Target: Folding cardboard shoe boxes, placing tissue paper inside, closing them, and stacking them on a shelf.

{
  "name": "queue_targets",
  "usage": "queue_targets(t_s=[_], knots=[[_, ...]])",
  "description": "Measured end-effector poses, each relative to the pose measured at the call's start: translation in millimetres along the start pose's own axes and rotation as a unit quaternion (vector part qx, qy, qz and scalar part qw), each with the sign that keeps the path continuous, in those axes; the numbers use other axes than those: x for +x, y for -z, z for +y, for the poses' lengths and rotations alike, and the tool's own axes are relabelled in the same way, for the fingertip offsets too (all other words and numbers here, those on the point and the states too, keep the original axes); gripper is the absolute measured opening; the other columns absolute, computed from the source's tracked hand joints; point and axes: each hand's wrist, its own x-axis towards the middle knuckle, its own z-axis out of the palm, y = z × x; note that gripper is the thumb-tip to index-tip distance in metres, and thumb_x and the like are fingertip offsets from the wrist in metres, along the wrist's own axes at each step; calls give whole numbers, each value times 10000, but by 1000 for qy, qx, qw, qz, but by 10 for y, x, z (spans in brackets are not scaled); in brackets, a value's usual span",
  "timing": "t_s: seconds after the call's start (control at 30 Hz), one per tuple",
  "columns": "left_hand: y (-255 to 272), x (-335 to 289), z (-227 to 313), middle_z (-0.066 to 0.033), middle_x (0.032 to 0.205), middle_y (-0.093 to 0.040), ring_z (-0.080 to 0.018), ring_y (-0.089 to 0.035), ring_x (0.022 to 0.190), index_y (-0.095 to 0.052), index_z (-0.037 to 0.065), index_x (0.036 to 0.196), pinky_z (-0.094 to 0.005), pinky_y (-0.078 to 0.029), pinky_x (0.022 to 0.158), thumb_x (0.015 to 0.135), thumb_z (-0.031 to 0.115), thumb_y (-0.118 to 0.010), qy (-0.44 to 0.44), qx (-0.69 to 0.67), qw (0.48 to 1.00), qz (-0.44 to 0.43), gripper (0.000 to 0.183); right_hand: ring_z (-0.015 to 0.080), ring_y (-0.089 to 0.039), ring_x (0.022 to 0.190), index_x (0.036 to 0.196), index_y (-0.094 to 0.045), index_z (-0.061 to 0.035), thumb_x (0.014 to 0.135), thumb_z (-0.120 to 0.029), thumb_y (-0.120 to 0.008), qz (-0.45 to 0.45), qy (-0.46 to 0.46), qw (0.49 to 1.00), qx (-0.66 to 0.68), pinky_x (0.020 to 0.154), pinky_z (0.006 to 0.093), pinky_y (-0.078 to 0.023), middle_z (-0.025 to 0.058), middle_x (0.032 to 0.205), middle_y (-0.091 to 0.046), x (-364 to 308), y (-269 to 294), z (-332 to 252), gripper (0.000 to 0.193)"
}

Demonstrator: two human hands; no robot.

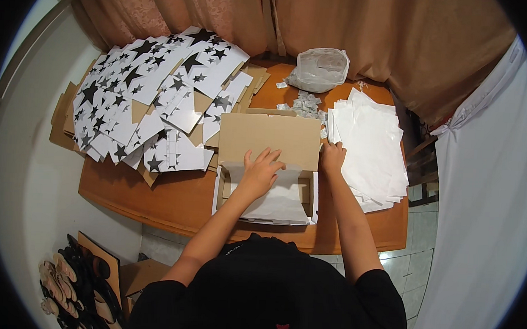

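An open cardboard box stands in front of me, brown inside and white along its outer edges, with its lid raised at the far side. White paper lines the inside. Fingers spread, my left hand rests on the paper near the lid fold. My right hand is just right of the lid, between it and a stack of white paper sheets. Its fingers are drawn together; whatever they hold is hidden. Small whitish packets lie in a heap just beyond the lid.
Flat cardboard pieces printed with black and grey stars are piled at the left of the wooden table. A clear plastic bag sits at the back. Brown curtains hang behind; shoes are at lower left.
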Motion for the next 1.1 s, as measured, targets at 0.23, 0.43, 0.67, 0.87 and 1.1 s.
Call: queue_targets(t_s=[0.23, 0.43, 0.67, 0.87, 1.1], knots=[[-32, 157, -89, -69, 1129, -567, -269, -463, 1147, -607, 136, 842, -604, -148, 968, 685, -41, -578, -21, -19, 1000, 12, 238, 247, -545, 824, 785, -674, -97, 735, -170, -644, 104, -51, 980, 163, 689, 393, -388, 61, 811, -647, -20, 81, 104, 94], [237, 158, -116, -19, 910, -608, -196, -564, 939, -551, 120, 892, -507, -224, 966, 689, -23, -619, 64, -82, 994, 19, 258, 147, -548, 734, 912, -614, -18, 833, -134, -572, 223, -241, 798, 506, 658, 301, -425, 55, 812, -623, -39, 651, -112, 147], [279, 94, -277, -19, 725, -621, -207, -592, 761, -553, 119, 913, -446, -313, 878, 720, 9, -591, 34, -65, 992, 103, 225, 85, -548, 618, 962, -592, -1, 822, -71, -589, -126, -77, 690, 708, 557, 212, -444, 41, 759, -607, -722, 1367, -765, 156], [379, 110, -145, -6, 765, -631, -176, -597, 751, -573, 110, 891, -388, -332, 835, 721, 46, -625, -18, -61, 987, 147, 188, 162, -616, 633, 941, -613, 36, 756, -58, -589, -257, 14, 804, 536, 611, 278, -488, 125, 799, -647, -910, 1141, -1071, 209], [336, 48, -93, 6, 773, -632, -165, -597, 725, -585, 120, 851, -347, -337, 776, 710, 50, -631, -65, -56, 986, 143, 164, 286, -633, 726, 831, -656, 5, 662, -83, -613, -298, 44, 869, 393, 687, 350, -494, 189, 791, -643, -872, 793, -1210, 196]])
